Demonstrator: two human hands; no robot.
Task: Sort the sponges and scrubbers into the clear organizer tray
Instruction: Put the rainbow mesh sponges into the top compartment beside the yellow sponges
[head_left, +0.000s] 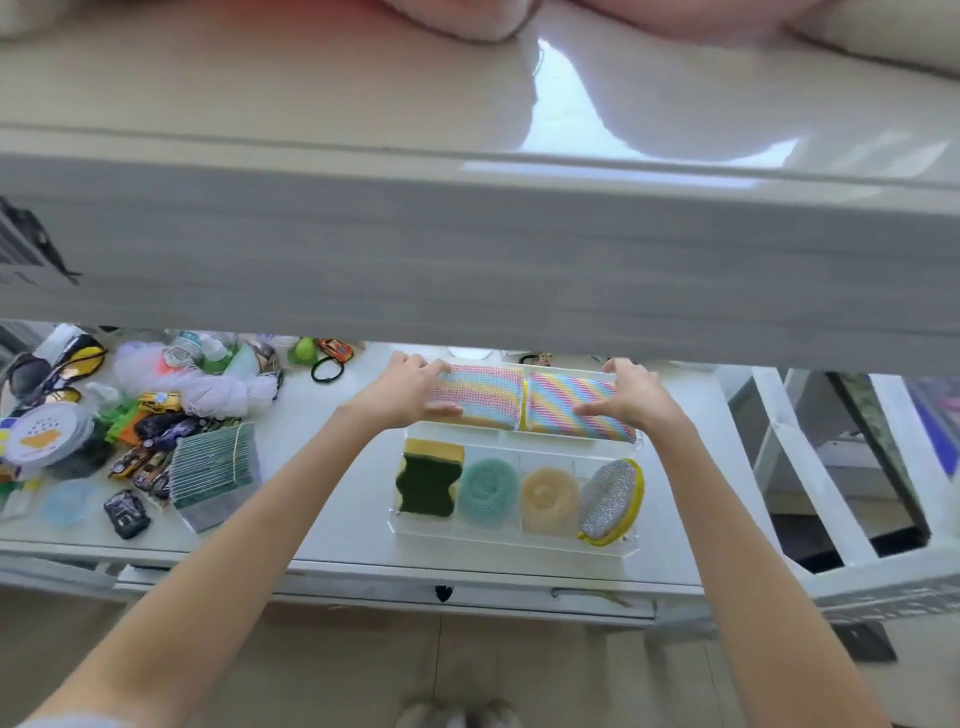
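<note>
- Left hand (410, 389) and right hand (631, 397) each clasp a rainbow pad (478, 397), (579, 408), fingers curled over the far edges, thumbs on top.
- Both pads sit in the tray (511, 538)'s 12 o'clock row, touching.
- Risk: uneven pressing could tip the light tray or pop a pad out towards the sponge (428, 486) at 6 o'clock.

Two rainbow-striped mesh sponges (480, 397) (576, 405) fill the far row of one clear plastic organizer tray (514, 545), at 12 o'clock. The near row, at 6 o'clock, holds four items: one green-and-yellow wavy sponge (427, 483), one teal mesh scrubber (489, 492), one peach mesh scrubber (549, 499) and one silver-and-yellow oval scourer (612, 501). At 9 o'clock lie one bundled stack of green scouring pads (215, 475) and several toy cars (156, 441), too jumbled to count.
</note>
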